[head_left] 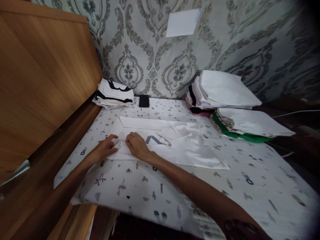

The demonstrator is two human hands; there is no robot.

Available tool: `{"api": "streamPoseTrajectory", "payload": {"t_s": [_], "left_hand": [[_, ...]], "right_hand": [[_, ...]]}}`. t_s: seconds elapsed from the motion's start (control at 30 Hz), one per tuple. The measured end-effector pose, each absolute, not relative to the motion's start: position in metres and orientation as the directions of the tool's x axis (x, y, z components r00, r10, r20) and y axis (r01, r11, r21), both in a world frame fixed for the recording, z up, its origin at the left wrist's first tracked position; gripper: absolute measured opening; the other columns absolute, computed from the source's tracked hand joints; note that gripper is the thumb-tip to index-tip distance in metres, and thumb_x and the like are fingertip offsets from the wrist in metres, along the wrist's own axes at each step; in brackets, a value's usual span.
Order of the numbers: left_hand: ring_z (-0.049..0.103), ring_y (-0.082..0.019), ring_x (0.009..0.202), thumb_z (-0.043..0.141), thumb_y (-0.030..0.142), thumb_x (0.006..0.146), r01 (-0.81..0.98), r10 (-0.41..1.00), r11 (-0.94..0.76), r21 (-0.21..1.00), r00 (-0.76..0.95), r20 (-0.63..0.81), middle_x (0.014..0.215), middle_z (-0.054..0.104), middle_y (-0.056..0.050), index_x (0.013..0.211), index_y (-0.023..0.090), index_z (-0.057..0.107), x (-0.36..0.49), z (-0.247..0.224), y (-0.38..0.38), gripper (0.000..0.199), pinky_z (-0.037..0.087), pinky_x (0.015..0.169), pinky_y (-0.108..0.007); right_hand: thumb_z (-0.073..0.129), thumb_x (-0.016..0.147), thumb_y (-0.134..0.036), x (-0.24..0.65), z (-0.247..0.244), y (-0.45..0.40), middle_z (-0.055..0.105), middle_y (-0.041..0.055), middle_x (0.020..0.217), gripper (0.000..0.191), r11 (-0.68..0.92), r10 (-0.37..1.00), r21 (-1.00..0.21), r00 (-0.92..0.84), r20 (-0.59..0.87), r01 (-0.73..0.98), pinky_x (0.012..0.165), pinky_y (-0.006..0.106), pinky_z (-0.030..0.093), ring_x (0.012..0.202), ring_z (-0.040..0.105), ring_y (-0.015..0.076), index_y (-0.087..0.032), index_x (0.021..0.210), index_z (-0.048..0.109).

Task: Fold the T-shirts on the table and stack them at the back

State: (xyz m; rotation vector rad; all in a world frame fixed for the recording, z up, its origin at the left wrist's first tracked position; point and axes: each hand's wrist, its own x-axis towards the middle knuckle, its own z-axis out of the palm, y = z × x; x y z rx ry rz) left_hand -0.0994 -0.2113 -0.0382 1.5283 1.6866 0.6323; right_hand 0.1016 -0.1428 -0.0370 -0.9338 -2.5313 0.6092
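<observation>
A white shirt [195, 151] with a piece of dark-striped trim [153, 140] lies partly folded and creased on the patterned cloth. At the shirt's left end, my left hand [106, 148] rests with thumb and forefinger apart, touching the fabric edge. My right hand [137, 145] is just right of it, fingers curled down onto the white fabric and closed on a bit of it. Its fingertips are partly hidden beneath the hand.
Folded clothes [115, 93] and a small black object [144, 101] are at the back left. Two stacks, one taller [225, 86] and one with green cloth [250, 121], stand at the right. A wooden panel [50, 66] borders the left side; patterned wallpaper [150, 63] is behind.
</observation>
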Motion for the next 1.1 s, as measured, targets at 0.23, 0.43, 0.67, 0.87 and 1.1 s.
{"api": "streamPoseTrajectory", "payload": {"t_s": [0.23,0.43,0.67,0.87,1.1], "left_hand": [[0.05,-0.014,0.06,0.058,0.038,0.078,0.656,0.989,0.126,0.744,-0.027,-0.144,0.067,0.056,0.006,0.123,0.023,0.05,-0.097,-0.034,-0.216,0.048,0.033,0.056,-0.026],[0.051,-0.015,0.058,0.059,0.039,0.076,0.668,0.989,0.131,0.733,-0.04,-0.14,0.063,0.056,0.007,0.12,0.022,0.05,-0.097,-0.036,-0.213,0.049,0.036,0.056,-0.026],[0.054,-0.016,0.06,0.057,0.04,0.078,0.744,0.988,0.119,0.658,-0.021,-0.155,0.066,0.059,0.005,0.122,0.023,0.051,-0.098,-0.03,-0.213,0.047,0.038,0.058,-0.028],[0.062,-0.021,0.081,0.05,0.04,0.089,0.942,0.998,0.024,0.335,-0.041,0.044,0.09,0.068,-0.002,0.113,0.025,0.059,-0.087,-0.008,-0.191,0.029,0.043,0.07,-0.031],[0.06,-0.025,0.108,0.041,0.017,0.091,0.974,0.972,-0.228,-0.003,0.228,0.048,0.111,0.065,-0.011,0.105,0.02,0.063,-0.068,-0.004,-0.127,0.026,0.048,0.086,-0.035]], "right_hand": [[0.046,0.096,-0.008,0.098,-0.037,-0.144,0.061,0.0091,0.094,0.018,0.704,0.677,-0.421,-0.719,0.157,0.571,0.081,0.034,0.04,0.089,0.05,0.0211,-0.015,0.091,0.061],[0.052,0.098,-0.022,0.098,-0.034,-0.14,0.061,0.009,0.098,0.012,0.74,0.621,-0.415,-0.775,0.116,0.53,0.082,0.036,0.04,0.091,0.051,0.0217,-0.015,0.095,0.061],[0.054,0.097,-0.018,0.092,-0.037,-0.141,0.061,0.0084,0.097,0.008,0.721,0.656,-0.435,-0.733,0.179,0.539,0.083,0.034,0.04,0.094,0.051,0.0219,-0.015,0.094,0.062],[0.055,0.096,-0.016,0.089,-0.044,-0.14,0.062,0.0092,0.104,0.014,0.71,0.662,-0.483,-0.72,0.208,0.513,0.086,0.034,0.04,0.097,0.053,0.0214,-0.015,0.107,0.063],[0.054,0.095,-0.016,0.089,-0.054,-0.141,0.062,0.0067,0.098,0.01,0.755,0.624,-0.498,-0.7,0.347,0.427,0.089,0.033,0.042,0.094,0.053,0.0199,-0.016,0.095,0.064]]}}
